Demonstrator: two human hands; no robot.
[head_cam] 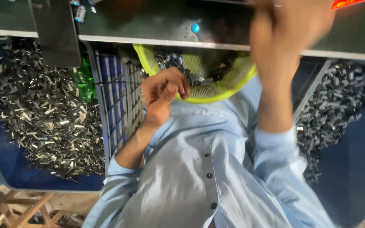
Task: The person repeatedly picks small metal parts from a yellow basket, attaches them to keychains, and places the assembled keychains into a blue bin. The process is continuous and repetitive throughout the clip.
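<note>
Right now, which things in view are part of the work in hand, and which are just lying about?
In use:
- left hand, curled at the yellow basket's rim
- yellow basket holding small dark parts
- right hand, raised and blurred near the bench edge

Lying about:
- shiny scrap pile
- dark parts pile
- blue crate
- green bag
- blue cap

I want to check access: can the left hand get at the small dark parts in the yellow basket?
Probably yes. The left hand already rests at the yellow basket rim, beside the small dark parts, and nothing lies between them.
</note>
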